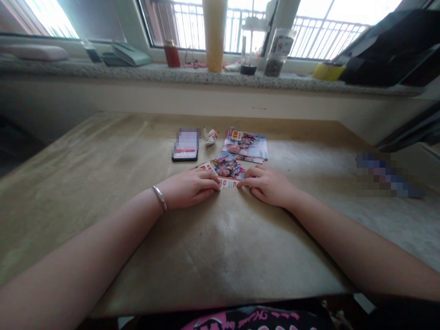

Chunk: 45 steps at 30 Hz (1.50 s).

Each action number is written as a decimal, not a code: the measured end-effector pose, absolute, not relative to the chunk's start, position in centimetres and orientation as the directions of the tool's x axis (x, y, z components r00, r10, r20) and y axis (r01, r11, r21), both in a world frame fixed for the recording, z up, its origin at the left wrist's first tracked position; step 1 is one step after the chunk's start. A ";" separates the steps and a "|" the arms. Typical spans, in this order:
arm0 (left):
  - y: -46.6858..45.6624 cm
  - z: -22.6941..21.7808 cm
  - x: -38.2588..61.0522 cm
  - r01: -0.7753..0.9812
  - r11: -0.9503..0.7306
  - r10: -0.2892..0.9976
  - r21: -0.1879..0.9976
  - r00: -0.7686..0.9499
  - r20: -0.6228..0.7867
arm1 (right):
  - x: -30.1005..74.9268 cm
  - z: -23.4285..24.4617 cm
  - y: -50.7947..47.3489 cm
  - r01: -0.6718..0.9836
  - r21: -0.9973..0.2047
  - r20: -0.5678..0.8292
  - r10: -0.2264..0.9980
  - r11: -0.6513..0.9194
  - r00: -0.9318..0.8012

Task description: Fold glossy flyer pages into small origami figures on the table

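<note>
A printed leaflet [227,167] with a colourful picture and a white strip along its near edge lies on the table in front of me. My left hand [192,187], with a silver bangle at the wrist, covers the leaflet's left part, fingers closed on its near edge. At the right corner, the bent fingers and thumb of my right hand [266,185] close on the same sheet. Both hands hide parts of it. Just beyond, a small stack of similar leaflets [245,145] lies slightly fanned.
Left of the stack are a crumpled white-and-red paper [211,136] and a phone [186,145]. A blurred flat item [387,175] lies at the table's right. Behind the table [220,256], a stone windowsill [192,76] bears a red bottle [172,54], clear containers and a black bag [385,50].
</note>
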<state>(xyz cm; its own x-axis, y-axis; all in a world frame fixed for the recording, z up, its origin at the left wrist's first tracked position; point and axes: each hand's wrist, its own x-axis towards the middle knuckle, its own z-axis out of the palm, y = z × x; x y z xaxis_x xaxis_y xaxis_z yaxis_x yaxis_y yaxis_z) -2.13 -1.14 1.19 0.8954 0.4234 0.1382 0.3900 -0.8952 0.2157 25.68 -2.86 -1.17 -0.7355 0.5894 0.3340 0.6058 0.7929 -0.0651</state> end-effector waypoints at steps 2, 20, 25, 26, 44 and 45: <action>-1.0 1.4 -2.3 0.386 -0.891 0.424 0.239 0.895 0.136 | 25.7 -1.3 -2.8 0.605 -0.072 0.335 0.591 0.793 -0.734; -0.6 1.9 -3.2 0.401 -0.878 0.442 0.262 0.889 0.118 | 25.8 -1.3 -2.8 0.615 -0.089 0.317 0.608 0.783 -0.728; -0.4 1.9 -3.6 0.430 -0.861 0.467 0.272 0.880 0.084 | 25.8 -1.3 -2.7 0.611 -0.076 0.322 0.599 0.788 -0.733; -0.4 1.9 -3.8 0.441 -0.856 0.475 0.271 0.877 0.071 | 25.8 -1.3 -2.7 0.609 -0.077 0.322 0.598 0.789 -0.734; 0.5 2.6 -5.4 0.462 -0.811 0.479 0.359 0.877 -0.047 | 25.8 -1.3 -2.6 0.593 -0.106 0.342 0.590 0.798 -0.732; 0.5 2.6 -5.4 0.460 -0.811 0.479 0.362 0.877 -0.043 | 25.8 -1.3 -2.6 0.591 -0.111 0.344 0.589 0.799 -0.731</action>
<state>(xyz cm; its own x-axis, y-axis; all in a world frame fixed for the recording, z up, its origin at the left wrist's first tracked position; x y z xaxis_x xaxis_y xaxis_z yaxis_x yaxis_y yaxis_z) -5.41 0.50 2.62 0.8768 0.4789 -0.0426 0.4603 -0.8106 0.3621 25.84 -2.61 -1.30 -0.7313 0.5889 0.3441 0.5912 0.7989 -0.1106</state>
